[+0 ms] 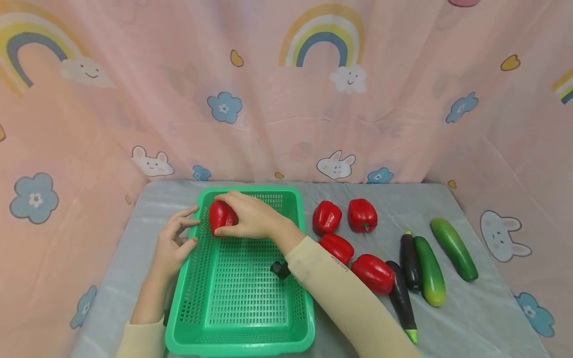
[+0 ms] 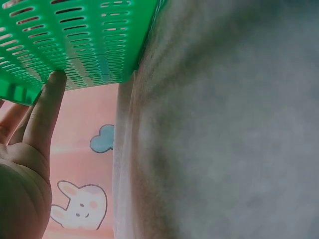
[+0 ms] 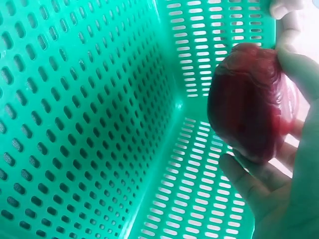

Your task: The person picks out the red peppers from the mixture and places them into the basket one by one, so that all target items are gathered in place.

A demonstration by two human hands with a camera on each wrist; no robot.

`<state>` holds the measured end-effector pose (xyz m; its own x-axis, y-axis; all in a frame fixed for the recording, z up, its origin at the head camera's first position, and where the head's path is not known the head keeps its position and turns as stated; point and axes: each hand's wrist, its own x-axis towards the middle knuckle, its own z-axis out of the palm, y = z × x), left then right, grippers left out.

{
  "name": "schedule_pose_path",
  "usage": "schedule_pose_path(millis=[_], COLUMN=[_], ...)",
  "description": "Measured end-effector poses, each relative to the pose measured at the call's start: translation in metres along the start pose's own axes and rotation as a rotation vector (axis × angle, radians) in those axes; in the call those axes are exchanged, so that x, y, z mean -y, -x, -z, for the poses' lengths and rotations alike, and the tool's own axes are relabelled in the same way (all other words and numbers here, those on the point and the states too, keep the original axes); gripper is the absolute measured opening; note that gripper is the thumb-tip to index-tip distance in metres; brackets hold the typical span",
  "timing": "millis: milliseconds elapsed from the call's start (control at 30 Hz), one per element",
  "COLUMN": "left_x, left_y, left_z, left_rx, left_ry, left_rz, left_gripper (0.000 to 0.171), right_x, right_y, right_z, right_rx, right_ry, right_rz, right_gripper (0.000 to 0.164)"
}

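In the head view my right hand (image 1: 252,214) grips a red bell pepper (image 1: 221,218) between thumb and fingers, inside the far left part of a green plastic basket (image 1: 172,335). The right wrist view shows that pepper (image 3: 244,104) close to the perforated basket wall (image 3: 199,199); whether it touches the basket I cannot tell. My left hand (image 1: 172,243) is at the basket's left rim, its fingers touching it. From the left wrist, an extended finger (image 2: 47,112) lies against the outside of the slotted wall (image 2: 89,45).
Right of the basket lie several more red bell peppers (image 1: 327,217), partly behind my right sleeve (image 1: 340,293). Farther right are two dark eggplants (image 1: 409,261) and two green cucumber-like vegetables (image 1: 454,248). A grey cloth (image 1: 483,323) covers the table; a pink patterned curtain (image 1: 277,144) hangs behind.
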<state>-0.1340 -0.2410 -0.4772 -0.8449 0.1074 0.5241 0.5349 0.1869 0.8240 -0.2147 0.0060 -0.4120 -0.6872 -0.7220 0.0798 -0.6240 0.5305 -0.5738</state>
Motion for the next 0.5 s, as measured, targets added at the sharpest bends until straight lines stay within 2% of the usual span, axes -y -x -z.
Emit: schedule_pose_path(millis=[167,500], left_x=[0.0019,0.0026], left_y=[-0.0018,-0.0003], left_z=[0.0003,0.0003], left_rx=[0.004,0.0], left_ry=[0.0,-0.004], left_rz=[0.013,0.003], left_gripper=[0.04,0.038], right_x=[-0.0025,-0.0063], right_y=[-0.0021,-0.0055], right_z=[-0.002,-0.0087], right_rx=[0.02,0.069], right_ry=[0.024,0.054], right_rz=[-0.038,-0.062], right_gripper=[0.08,0.077])
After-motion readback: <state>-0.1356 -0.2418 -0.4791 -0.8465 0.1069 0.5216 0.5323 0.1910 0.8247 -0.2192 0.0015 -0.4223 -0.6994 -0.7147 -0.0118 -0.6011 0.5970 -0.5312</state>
